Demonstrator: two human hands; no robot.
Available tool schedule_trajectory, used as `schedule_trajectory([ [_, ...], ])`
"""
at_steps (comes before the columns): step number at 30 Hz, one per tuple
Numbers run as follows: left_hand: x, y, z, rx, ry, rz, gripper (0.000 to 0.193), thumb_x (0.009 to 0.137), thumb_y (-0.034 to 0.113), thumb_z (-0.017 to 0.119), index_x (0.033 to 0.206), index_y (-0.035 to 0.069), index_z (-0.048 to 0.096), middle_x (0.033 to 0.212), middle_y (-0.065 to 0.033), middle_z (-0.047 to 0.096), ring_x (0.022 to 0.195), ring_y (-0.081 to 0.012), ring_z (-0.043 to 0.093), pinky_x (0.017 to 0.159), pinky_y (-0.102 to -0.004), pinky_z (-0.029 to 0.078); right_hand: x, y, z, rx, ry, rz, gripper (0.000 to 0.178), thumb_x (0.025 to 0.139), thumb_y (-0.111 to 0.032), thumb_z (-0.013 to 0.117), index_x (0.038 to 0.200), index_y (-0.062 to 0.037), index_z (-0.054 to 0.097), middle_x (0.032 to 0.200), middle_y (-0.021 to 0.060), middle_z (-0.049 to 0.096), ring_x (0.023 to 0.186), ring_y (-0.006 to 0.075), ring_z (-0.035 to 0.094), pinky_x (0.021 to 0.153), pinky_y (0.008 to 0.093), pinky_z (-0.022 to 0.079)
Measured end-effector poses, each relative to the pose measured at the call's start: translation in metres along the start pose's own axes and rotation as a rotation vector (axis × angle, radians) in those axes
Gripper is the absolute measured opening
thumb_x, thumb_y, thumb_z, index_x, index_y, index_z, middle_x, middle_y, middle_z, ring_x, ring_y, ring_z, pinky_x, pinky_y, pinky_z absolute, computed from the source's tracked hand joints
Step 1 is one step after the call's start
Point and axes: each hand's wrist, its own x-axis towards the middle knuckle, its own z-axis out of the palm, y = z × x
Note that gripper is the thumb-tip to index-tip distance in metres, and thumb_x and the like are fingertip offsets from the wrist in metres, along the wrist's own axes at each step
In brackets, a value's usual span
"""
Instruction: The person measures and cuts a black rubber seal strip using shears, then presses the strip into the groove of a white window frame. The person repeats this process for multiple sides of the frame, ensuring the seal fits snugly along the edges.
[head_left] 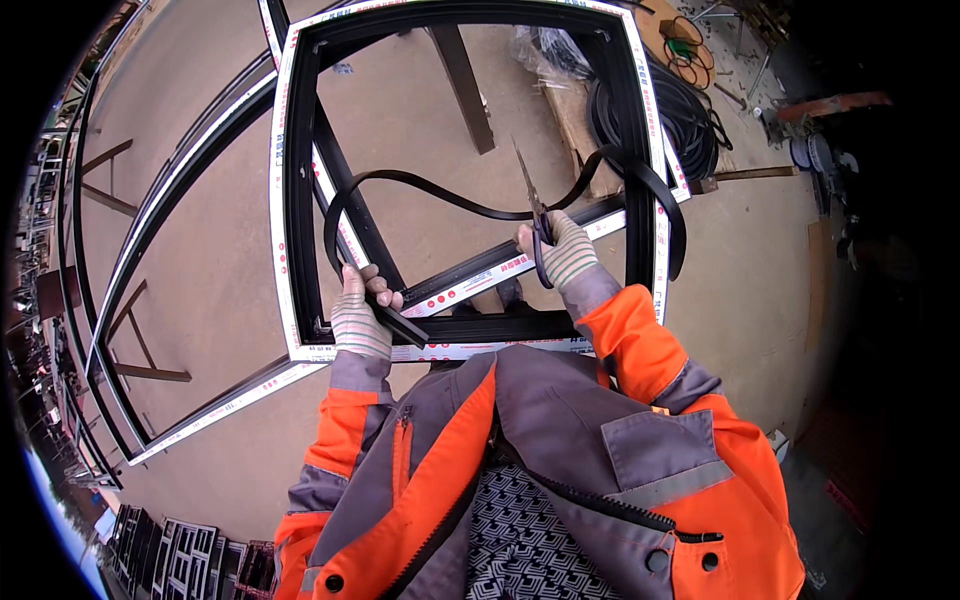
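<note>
Both hands at work over a window-like frame, black inside and edged with white printed film, rounded at the corners and set just in front of the jacket. Left hand, in a striped glove with bare fingertips: fingers curled and closed around a black strip, near the lower left corner of the frame. From this grip, a short straight end pointing down and to the right, across the lower bar; the remaining length looping upward, sagging across the opening, then rising and draping over the right-hand bar, with the far end hanging outside. Right hand, likewise gloved: fingers closed on the handles of scissors, blades directed upward and slightly to the left, above the opening. Sagging part of the strip right beside the scissors; actual contact, and any gap between the blades, impossible to tell.

Below the opening, crossing it diagonally, a second film-edged frame; farther left, a larger curved frame. Beyond the right-hand bar, on the beige floor, a thick coil of black tubing or strip, next to a wooden board and crumpled clear plastic. Seen through the upper part of the opening, a brown metal leg. At lower left, well apart, stacked dark frames.
</note>
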Motion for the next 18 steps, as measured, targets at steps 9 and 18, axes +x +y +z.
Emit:
schedule_trajectory([
  [9, 0.025, -0.039, 0.002, -0.153, -0.029, -0.218, 0.044, 0.098, 0.050, 0.053, 0.103, 0.006, 0.056, 0.082, -0.0097, 0.061, 0.066, -0.0210, 0.057, 0.077, -0.0409, 0.054, -0.079, -0.043, 0.058, 0.028, -0.311, 0.056, 0.025, 0.083, -0.022, 0.076, 0.088, -0.0049, 0.058, 0.073, 0.0040, 0.060, 0.068, 0.0112, 0.055, 0.064, 0.0298, 0.049],
  [18, 0.036, -0.067, 0.015, -0.090, -0.007, -0.296, 0.053, 0.099, 0.055, 0.045, 0.114, 0.005, 0.049, 0.095, -0.0172, 0.064, 0.076, -0.0276, 0.062, 0.078, -0.0451, 0.055, -0.082, -0.044, 0.057, 0.261, -0.372, 0.151, 0.038, 0.084, -0.020, 0.079, 0.106, -0.0024, 0.053, 0.086, 0.0027, 0.059, 0.081, 0.0106, 0.060, 0.073, 0.0258, 0.052],
])
